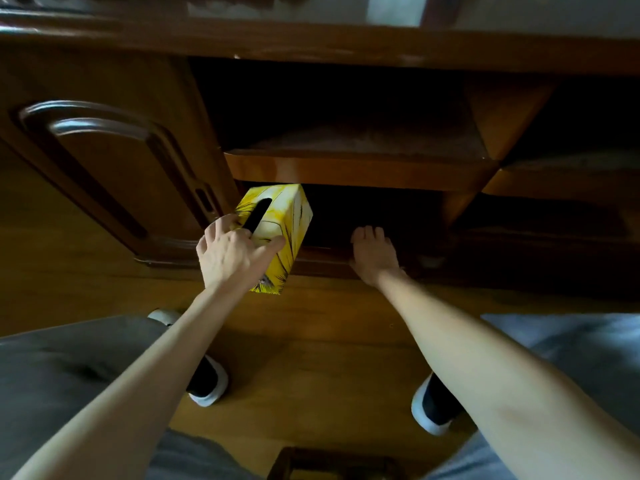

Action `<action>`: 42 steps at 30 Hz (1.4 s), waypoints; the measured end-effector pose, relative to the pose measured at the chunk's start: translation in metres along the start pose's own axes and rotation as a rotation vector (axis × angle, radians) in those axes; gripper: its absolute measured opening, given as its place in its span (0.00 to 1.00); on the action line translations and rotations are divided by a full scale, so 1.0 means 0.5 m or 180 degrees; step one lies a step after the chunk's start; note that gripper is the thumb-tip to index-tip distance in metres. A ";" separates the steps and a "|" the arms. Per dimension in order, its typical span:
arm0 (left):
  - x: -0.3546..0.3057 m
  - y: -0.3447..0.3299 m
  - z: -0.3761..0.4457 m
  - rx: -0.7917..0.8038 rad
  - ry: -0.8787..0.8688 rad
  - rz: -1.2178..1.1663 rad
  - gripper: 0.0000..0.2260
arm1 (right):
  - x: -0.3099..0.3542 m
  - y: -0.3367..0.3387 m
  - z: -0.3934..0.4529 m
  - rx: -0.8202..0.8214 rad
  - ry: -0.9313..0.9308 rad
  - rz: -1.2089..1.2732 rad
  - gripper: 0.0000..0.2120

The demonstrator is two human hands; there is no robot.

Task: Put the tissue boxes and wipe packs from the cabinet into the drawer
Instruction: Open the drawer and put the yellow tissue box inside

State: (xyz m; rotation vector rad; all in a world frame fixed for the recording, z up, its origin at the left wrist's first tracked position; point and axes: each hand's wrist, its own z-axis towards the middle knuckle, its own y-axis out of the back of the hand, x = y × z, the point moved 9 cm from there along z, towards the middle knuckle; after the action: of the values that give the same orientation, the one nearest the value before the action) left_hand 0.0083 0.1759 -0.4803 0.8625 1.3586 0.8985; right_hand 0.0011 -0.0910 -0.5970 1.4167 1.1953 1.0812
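Observation:
A yellow tissue box (289, 220) with black streaks and a dark slot on top is held at the mouth of the lower cabinet compartment (374, 213). My left hand (232, 254) grips the box's near end from above, thumb along its right side. My right hand (374, 254) reaches into the dark lower compartment with its fingers extended, resting on the bottom ledge and holding nothing. The inside of that compartment is too dark to make out. No wipe packs or drawer are visible.
An open wooden cabinet door (104, 174) swings out at the left. A wooden shelf (360, 168) spans the cabinet above the lower compartment. My feet in dark socks and white slippers (207, 382) stand on the wooden floor (311, 358).

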 end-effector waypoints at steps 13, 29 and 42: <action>-0.006 0.004 -0.014 0.0258 0.0137 -0.0174 0.24 | 0.033 -0.008 -0.219 -0.0044 0.0968 0.0585 0.14; 0.019 -0.009 -0.018 0.0121 0.0021 -0.0024 0.25 | -0.016 0.053 0.055 -0.0515 0.0080 -0.0092 0.18; 0.030 -0.039 -0.017 0.0013 -0.0057 0.0254 0.30 | 0.052 -0.223 -0.048 0.0939 -0.1878 0.5012 0.19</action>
State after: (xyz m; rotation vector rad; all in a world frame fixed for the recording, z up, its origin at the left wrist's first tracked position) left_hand 0.0004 0.1812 -0.5043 0.9313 1.3187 0.9473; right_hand -0.0355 -0.0548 -0.7023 2.7243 -0.4492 1.2369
